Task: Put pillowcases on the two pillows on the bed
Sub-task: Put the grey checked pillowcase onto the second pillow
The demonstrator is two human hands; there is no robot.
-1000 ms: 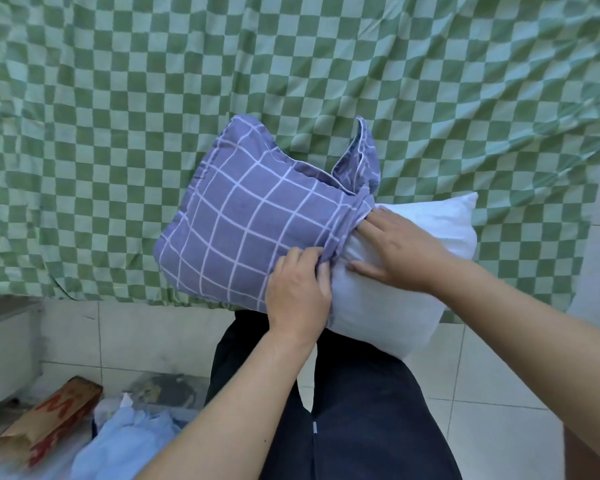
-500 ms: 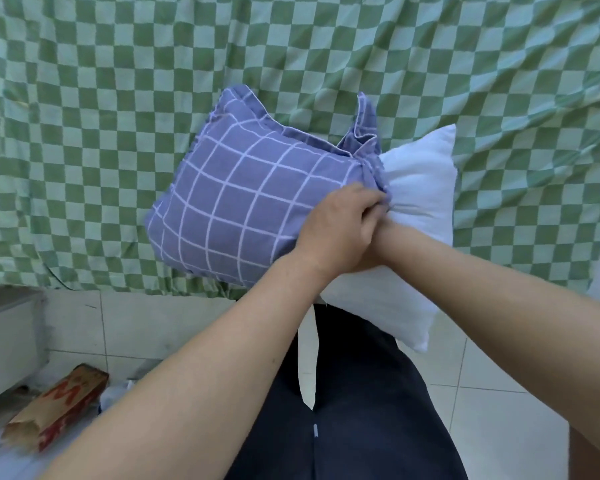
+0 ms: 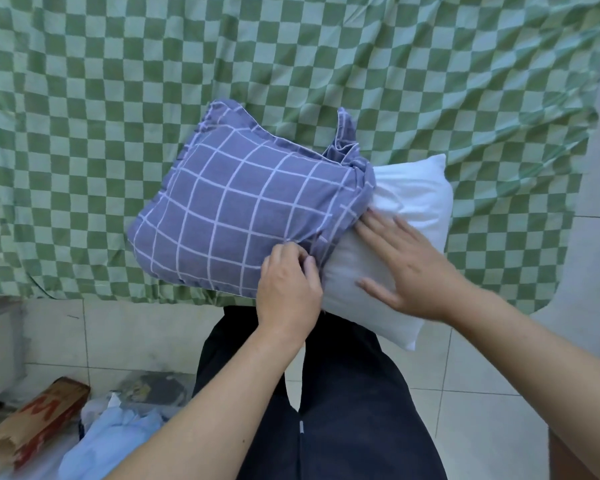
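Observation:
A white pillow (image 3: 406, 209) lies at the near edge of the bed, partly over my legs. A purple pillowcase (image 3: 236, 209) with a white grid covers its left half, and its open edge is bunched across the middle. My left hand (image 3: 288, 289) pinches that bunched edge at the near side. My right hand (image 3: 406, 268) lies flat on the bare white part of the pillow, fingers spread and pointing left toward the case's edge. A second pillow is not in view.
A green and pale checked sheet (image 3: 326, 64) covers the bed and hangs over its near edge. On the tiled floor at lower left lie a brown paper bag (image 3: 32, 427) and a light blue cloth (image 3: 115, 441). My dark trousers (image 3: 326, 410) fill the bottom middle.
My right hand has come out from under my left and now lies flat on the white pillow. My left hand has shifted nearer along the case's edge. The pillow has come back toward me.

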